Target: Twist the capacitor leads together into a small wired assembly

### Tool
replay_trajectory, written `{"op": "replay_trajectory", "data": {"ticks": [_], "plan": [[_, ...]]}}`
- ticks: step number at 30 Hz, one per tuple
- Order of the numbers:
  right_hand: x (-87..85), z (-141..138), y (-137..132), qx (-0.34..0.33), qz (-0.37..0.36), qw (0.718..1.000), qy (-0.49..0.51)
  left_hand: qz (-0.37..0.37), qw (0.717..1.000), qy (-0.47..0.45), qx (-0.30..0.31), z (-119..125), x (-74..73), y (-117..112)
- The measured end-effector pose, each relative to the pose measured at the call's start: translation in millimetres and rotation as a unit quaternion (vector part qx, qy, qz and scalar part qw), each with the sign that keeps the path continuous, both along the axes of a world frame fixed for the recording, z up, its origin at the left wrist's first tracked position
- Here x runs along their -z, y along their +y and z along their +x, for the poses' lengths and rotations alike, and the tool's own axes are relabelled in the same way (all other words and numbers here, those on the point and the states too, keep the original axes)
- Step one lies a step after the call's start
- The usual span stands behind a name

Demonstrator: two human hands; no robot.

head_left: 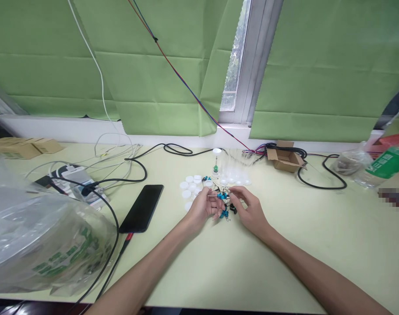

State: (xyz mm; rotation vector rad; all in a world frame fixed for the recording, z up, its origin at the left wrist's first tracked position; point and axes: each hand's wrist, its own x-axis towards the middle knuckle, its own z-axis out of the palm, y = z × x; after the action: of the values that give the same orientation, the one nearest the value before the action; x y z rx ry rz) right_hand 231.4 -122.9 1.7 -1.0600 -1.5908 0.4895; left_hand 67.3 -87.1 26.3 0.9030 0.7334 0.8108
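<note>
My left hand [202, 206] is closed, its fingertips pinching the thin metal wire end of a small blue part [222, 195]. From the other side, the thumb and fingers of my right hand [249, 208] close on the right end of the same part. Its exact kind is too small to make out. Just below lie another blue piece [224, 214] and a small black piece [233, 208], partly hidden by my fingers. Several round white caps [186, 194] are spread beside my left hand. Behind the hands stands a clear container [215, 168] with a green piece inside and a white lid.
Clear tubes [236, 173] stand behind my right hand. A black phone [142, 208] and a plastic bag [64, 245] lie left, with a black cable [115, 214] between them. An opened cardboard box [284, 158] and a green-labelled bottle [385, 166] are at the right.
</note>
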Motion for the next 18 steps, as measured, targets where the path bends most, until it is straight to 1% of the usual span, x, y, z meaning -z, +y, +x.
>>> {"op": "replay_trajectory", "data": {"ticks": [4, 7, 18], "plan": [[-0.9, 0.6, -1.0, -0.014, 0.035, 0.999, -0.016, -0.004, 1.0, -0.005, -0.005, -0.4, 0.1, 0.3], [0.0, 0.8, -0.4, -0.017, 0.045, 0.999, -0.015, -0.005, 1.0, -0.005, -0.006, 0.0, -1.0, -0.1], [3.1, 1.1, 0.8, -0.017, 0.014, 1.0, 0.007, -0.005, 1.0, 0.001, 0.005, 1.2, -2.6, -1.3]]}}
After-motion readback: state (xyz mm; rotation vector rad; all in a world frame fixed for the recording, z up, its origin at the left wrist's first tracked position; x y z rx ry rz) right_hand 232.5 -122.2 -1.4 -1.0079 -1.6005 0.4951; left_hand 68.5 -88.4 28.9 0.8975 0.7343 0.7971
